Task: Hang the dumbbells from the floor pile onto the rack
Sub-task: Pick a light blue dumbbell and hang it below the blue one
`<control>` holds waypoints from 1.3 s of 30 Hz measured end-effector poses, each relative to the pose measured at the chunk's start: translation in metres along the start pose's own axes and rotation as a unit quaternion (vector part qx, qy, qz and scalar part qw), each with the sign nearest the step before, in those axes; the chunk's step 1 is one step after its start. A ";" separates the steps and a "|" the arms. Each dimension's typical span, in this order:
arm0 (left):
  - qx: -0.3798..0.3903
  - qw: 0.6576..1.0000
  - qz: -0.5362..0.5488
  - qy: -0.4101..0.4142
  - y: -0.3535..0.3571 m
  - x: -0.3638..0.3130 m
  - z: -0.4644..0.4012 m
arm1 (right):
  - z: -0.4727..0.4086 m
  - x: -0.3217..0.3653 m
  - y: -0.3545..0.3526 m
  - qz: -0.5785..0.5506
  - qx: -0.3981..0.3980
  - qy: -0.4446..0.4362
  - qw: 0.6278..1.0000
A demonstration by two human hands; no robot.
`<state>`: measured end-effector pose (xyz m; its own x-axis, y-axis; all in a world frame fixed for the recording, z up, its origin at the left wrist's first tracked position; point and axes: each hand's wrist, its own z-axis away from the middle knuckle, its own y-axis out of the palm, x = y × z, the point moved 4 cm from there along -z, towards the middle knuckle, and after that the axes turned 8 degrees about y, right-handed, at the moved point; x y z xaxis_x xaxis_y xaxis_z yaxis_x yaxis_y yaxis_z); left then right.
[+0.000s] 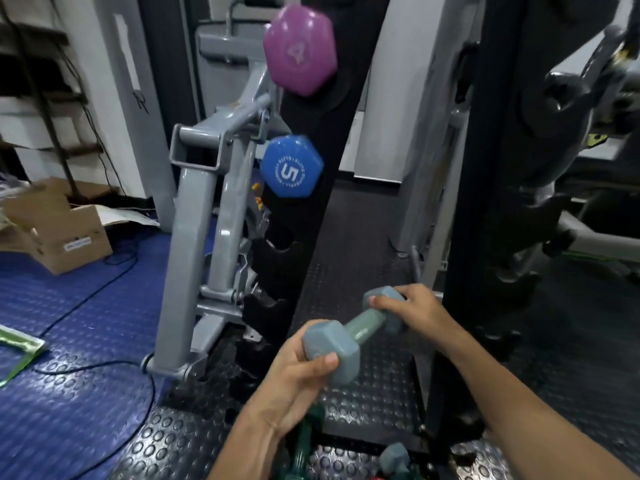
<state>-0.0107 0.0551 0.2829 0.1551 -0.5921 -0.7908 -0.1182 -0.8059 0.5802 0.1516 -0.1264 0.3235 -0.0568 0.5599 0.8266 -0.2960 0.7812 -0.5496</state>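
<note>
A grey-blue dumbbell (pixel 360 329) is held level above the floor between both hands. My left hand (pixel 294 375) grips its near hexagonal head; my right hand (pixel 412 308) covers its far head. It hovers just right of the lower notches of the black rack upright (pixel 313 216). On that rack hang a purple dumbbell marked 4 (pixel 300 50) at the top and a blue dumbbell marked 5 (pixel 291 166) below it. On the floor by my forearms lie more dumbbells, a dark green one (pixel 304 445) and a grey-blue one (pixel 394 457), both partly hidden.
A grey steel machine frame (pixel 194 237) stands directly left of the rack. A second black upright (pixel 485 202) rises to the right. An open cardboard box (pixel 59 230) and a black cable (pixel 104 362) lie on the blue studded mat at left.
</note>
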 end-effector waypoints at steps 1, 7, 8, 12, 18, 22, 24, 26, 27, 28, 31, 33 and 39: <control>-0.004 1.000 -0.014 0.019 0.009 -0.010 0.004 | 0.002 0.010 -0.002 -0.012 0.028 -0.008 1.000; -0.020 0.992 -0.051 0.117 0.043 -0.060 0.028 | 0.008 0.081 -0.025 -0.081 0.091 -0.020 0.992; -0.015 0.990 -0.056 0.129 0.049 -0.070 0.032 | 0.006 0.090 -0.028 -0.100 0.083 -0.022 0.991; -0.018 0.981 -0.084 0.174 0.060 -0.107 0.050 | -0.001 0.120 -0.023 -0.146 0.048 -0.069 0.986; -0.074 0.957 -0.123 0.253 0.040 -0.131 0.094 | 0.001 0.165 0.012 -0.208 0.048 -0.119 0.970; -0.160 0.917 -0.182 0.318 0.018 -0.143 0.115 | 0.005 0.180 0.024 -0.219 0.015 -0.139 0.966; -0.195 0.909 -0.143 0.338 0.004 -0.146 0.116 | 0.005 0.180 0.027 -0.206 -0.021 -0.140 0.968; -0.207 0.906 -0.115 0.351 -0.007 -0.150 0.108 | 0.004 0.178 0.030 -0.188 -0.051 -0.150 0.969; -0.213 0.905 -0.108 0.351 -0.012 -0.153 0.104 | 0.003 0.177 0.032 -0.189 -0.060 -0.157 0.968; -0.218 0.906 -0.104 0.347 -0.016 -0.157 0.098 | 0.002 0.176 0.035 -0.193 -0.063 -0.161 0.966; -0.228 0.911 -0.116 0.323 -0.032 -0.166 0.071 | 0.004 0.175 0.039 -0.197 -0.074 -0.159 0.964; -0.222 0.913 -0.126 0.319 -0.039 -0.170 0.046 | 0.003 0.174 0.040 -0.202 -0.079 -0.159 0.963; -0.192 0.918 -0.153 0.312 -0.052 -0.173 -0.016 | -0.001 0.171 0.044 -0.233 -0.063 -0.161 0.957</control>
<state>-0.0159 0.1993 0.3927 0.6694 -0.1272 -0.7320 0.3608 -0.8056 0.4700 0.1297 0.0040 0.4408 -0.2436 0.0434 0.9689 -0.2443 0.9640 -0.1046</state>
